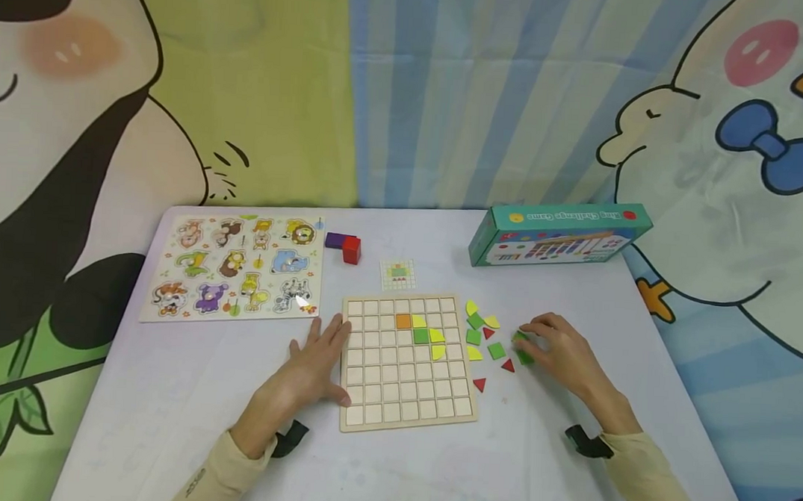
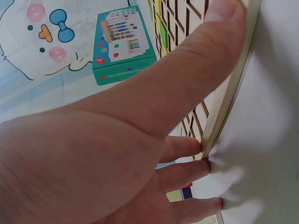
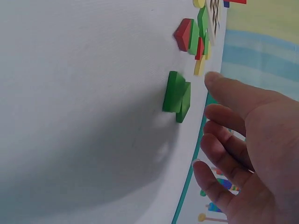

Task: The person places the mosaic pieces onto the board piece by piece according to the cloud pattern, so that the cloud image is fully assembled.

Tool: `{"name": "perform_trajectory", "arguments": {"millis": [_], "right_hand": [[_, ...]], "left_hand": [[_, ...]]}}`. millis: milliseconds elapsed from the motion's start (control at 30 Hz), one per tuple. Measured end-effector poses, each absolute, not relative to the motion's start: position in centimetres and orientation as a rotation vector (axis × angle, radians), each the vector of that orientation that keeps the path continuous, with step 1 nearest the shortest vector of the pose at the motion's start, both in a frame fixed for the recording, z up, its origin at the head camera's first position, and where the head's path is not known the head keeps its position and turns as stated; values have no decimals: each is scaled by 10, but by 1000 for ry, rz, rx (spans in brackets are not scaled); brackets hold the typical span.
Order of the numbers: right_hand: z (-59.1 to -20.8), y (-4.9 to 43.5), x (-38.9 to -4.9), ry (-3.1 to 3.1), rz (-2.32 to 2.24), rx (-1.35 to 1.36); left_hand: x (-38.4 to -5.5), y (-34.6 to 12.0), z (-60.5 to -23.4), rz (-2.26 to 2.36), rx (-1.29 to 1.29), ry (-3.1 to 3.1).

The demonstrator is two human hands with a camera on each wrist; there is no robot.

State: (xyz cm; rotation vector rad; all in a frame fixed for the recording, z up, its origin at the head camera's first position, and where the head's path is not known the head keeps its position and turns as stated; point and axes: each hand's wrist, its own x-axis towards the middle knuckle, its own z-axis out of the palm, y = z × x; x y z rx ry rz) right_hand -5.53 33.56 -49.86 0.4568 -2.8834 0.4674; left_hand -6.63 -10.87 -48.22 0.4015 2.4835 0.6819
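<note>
A wooden grid board lies at the middle of the table. In its cells sit an orange square, a green square and several yellow quarter-round pieces. My left hand rests at the board's left side, fingers spread, with the thumb on the frame. Over on the right, my right hand hovers just beside two green square pieces, which lie one against the other on the table. The right wrist view shows its fingers loosely bent and apart from them, holding nothing.
Loose yellow, green and red pieces are scattered right of the board. A small pattern card lies behind it. Red and purple blocks, an animal puzzle and a green game box stand farther back.
</note>
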Motion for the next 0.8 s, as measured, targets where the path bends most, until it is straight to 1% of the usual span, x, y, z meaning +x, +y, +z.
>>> {"name": "perform_trajectory", "arguments": {"millis": [367, 633, 800], "right_hand": [[-504, 340, -48, -2882, 434, 411], [-504, 337, -50, -2912, 388, 331], [-505, 336, -53, -2913, 392, 333]], "left_hand": [[-65, -108, -482, 687, 398, 2488], [-65, -107, -484, 671, 407, 2503], [-65, -108, -484, 672, 407, 2505]]}}
